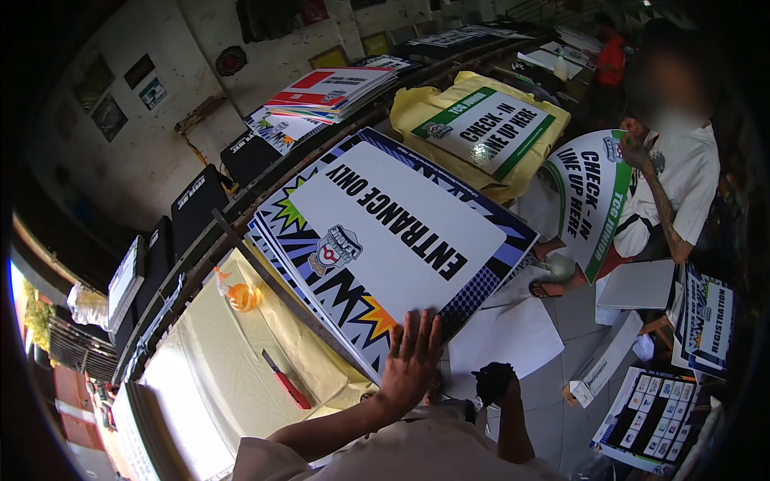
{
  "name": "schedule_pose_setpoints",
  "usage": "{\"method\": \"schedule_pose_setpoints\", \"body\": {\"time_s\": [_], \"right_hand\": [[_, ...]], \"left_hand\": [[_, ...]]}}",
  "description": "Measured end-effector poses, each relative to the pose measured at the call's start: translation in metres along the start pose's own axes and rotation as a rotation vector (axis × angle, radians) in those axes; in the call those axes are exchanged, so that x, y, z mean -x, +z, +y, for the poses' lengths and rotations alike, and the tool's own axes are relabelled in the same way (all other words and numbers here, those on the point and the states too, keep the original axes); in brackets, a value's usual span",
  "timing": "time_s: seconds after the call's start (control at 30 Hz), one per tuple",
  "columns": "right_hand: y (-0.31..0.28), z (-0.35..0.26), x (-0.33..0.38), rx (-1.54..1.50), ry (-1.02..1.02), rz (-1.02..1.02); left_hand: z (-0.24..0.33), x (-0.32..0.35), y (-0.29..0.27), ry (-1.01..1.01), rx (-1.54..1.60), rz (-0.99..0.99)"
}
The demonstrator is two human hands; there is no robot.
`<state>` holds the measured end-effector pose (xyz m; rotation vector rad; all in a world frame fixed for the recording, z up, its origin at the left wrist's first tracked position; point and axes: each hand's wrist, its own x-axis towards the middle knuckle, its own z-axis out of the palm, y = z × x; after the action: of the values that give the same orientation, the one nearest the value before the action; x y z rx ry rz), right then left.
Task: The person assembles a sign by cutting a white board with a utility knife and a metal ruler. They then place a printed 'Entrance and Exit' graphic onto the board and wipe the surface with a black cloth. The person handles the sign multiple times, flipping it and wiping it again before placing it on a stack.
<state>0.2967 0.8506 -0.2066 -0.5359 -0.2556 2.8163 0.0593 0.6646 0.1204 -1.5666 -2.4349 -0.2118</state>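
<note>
The yellow-covered tabletop (216, 361) is overlain by a large printed sign board (385, 240), tilted past its edge. The board's near edge is pressed by the left hand (411, 357), fingers spread flat, nothing gripped. The right hand (493, 381) is seen below the board; its grip cannot be told. A red utility knife (285, 381) lies nearby.

A single head view looks steeply down from above the person's chest, close to the left hand (411, 361) and the large sign (393, 240) it rests on. It faces forward across the surface (224, 361) toward a seated person (674, 192), who is farther off. Fisheye bending curves the edges, and the dark rim probably hides the outer corners.
</note>
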Motion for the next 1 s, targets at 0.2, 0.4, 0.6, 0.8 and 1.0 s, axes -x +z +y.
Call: {"method": "schedule_pose_setpoints", "body": {"time_s": [0.2, 0.4, 0.6, 0.8, 1.0], "right_hand": [[0.065, -0.047, -0.028, 0.207, -0.005, 0.139], [0.013, -0.027, -0.053, 0.150, 0.051, 0.094], [-0.016, 0.013, -0.065, 0.228, 0.021, 0.013], [0.102, -0.024, -0.050, 0.331, -0.030, 0.116], [0.197, -0.112, -0.047, 0.245, -0.234, 0.105]], "left_hand": [[-0.002, 0.000, 0.002, 0.026, 0.028, 0.010], [0.003, -0.002, -0.007, 0.017, 0.051, -0.020], [-0.028, -0.003, -0.047, -0.166, 0.493, 0.071], [-0.069, 0.015, -0.065, -0.391, 0.569, 0.338], [-0.054, 0.002, -0.060, -0.256, 0.583, 0.272]]}}
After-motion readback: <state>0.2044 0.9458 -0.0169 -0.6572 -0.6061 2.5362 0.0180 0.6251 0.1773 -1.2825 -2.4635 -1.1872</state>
